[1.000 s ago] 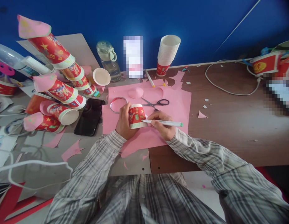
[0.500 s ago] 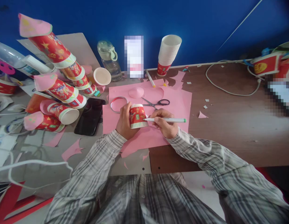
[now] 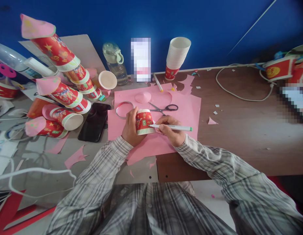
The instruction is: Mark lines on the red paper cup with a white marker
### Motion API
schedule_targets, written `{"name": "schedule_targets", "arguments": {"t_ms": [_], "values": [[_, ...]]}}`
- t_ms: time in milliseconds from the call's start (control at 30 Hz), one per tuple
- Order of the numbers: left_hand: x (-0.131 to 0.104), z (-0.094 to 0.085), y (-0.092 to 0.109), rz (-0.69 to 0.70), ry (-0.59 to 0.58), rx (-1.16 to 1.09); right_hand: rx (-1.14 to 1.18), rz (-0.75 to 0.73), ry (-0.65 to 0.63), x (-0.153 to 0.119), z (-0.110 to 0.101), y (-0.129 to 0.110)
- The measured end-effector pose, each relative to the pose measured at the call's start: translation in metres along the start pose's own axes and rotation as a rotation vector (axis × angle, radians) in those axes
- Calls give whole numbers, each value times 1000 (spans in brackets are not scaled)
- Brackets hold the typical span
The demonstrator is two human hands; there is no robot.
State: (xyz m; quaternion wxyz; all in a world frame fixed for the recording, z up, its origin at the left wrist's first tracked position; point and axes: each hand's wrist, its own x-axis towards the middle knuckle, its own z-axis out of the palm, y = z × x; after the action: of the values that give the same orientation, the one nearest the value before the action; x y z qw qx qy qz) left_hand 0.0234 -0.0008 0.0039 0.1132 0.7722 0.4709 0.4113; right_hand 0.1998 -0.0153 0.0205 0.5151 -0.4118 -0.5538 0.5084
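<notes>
My left hand [image 3: 132, 130] is wrapped round the side of a red paper cup [image 3: 144, 122], which has green strokes along its white rim, the rim facing down toward me. Pinched in my right hand [image 3: 171, 130] is a white marker [image 3: 177, 127] with a green end; its tip is at the cup's right side. Both hands are above pink paper [image 3: 188, 114]. Just behind them lie scissors [image 3: 163, 108], a roll of tape [image 3: 124, 109] and a pink paper cone [image 3: 143, 97].
Decorated cups with pink cones [image 3: 53, 49] stand and lie at the left, beside a black phone [image 3: 94, 122]. Along the wall are a water bottle [image 3: 114, 63], a blurred screen [image 3: 141, 60] and stacked cups [image 3: 177, 55]. A white cable [image 3: 239, 96] curves at right.
The marker has tilted a little, its green end lower and further left. My right hand has shifted slightly with it, while my left hand and the cup look nearly unchanged.
</notes>
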Motion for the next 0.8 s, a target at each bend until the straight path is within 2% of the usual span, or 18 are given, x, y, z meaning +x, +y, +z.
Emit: {"name": "schedule_targets", "arguments": {"t_ms": [500, 633, 800], "values": [[1, 0, 1, 41, 17, 19, -8, -29, -61, 0, -5, 8], [0, 0, 0, 52, 9, 15, 52, 16, -66, 1, -6, 11], [1, -1, 2, 12, 12, 5, 221, 127, 16, 3, -4, 8]]}}
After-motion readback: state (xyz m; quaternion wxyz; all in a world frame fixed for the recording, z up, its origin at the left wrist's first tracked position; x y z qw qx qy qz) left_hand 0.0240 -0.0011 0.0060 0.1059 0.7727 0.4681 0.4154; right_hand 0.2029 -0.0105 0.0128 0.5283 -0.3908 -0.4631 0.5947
